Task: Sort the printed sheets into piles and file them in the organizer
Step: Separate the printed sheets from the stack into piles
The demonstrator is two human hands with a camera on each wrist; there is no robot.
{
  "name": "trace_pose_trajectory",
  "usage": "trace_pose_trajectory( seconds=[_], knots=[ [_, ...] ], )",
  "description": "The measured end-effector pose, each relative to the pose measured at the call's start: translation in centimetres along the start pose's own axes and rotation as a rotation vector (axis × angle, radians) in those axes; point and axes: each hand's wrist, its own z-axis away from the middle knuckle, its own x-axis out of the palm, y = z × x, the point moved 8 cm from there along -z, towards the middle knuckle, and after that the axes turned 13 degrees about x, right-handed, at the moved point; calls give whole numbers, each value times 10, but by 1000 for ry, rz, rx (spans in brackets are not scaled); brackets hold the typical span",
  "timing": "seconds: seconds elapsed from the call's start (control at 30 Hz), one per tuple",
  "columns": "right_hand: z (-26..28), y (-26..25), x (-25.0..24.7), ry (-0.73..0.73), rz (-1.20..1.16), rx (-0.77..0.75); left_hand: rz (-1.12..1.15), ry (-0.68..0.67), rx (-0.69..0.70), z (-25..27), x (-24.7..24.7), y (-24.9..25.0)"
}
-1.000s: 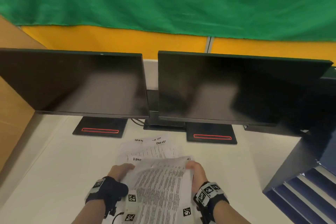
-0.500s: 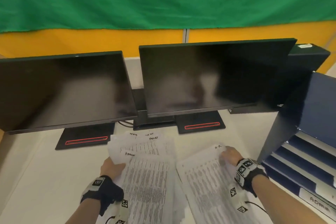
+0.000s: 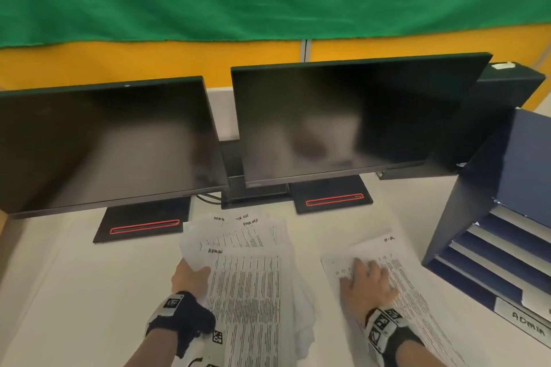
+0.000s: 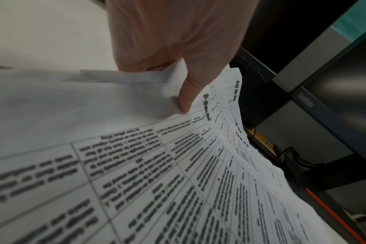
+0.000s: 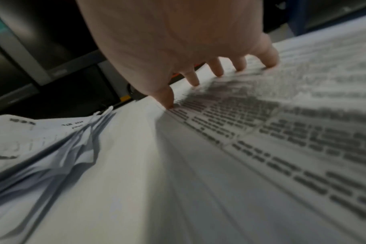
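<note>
A loose stack of printed sheets (image 3: pixel 247 274) lies on the white desk in front of the monitors. My left hand (image 3: pixel 190 275) pinches the stack's left edge, thumb on top (image 4: pixel 186 99), with handwritten headings beside it. A single printed sheet (image 3: pixel 417 292) marked at its top corner lies apart to the right. My right hand (image 3: pixel 368 280) rests on that sheet with spread fingers, fingertips (image 5: pixel 195 80) pressing down. The dark blue organizer (image 3: pixel 501 247) with stepped trays stands at the right; its lowest tray carries an "ADMIN" label (image 3: pixel 527 328).
Two dark monitors (image 3: pixel 343 119) on black stands with red stripes (image 3: pixel 334 198) sit behind the papers. Cables (image 4: pixel 293 156) run between the stands. A black box (image 3: pixel 507 80) stands behind the organizer. Bare white desk (image 3: pixel 74 292) lies to the left.
My right hand carried one sheet off the stack to the right, laid it on the desk and now rests on its middle. The head view swung right, revealing the organizer.
</note>
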Motion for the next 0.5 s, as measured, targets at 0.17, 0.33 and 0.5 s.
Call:
trace_pose_trajectory(
  seconds=[0.17, 0.33, 0.5],
  knots=[
    [-10, -23, -7, 10, 97, 23, 100, 89, 16, 6, -2, 6],
    [22, -115, -19, 23, -18, -348, -433, 166, 400, 13, -9, 51],
    [34, -150, -1, -195, -120, -302, -618, -106, 628, -1, 19, 67]
  ],
)
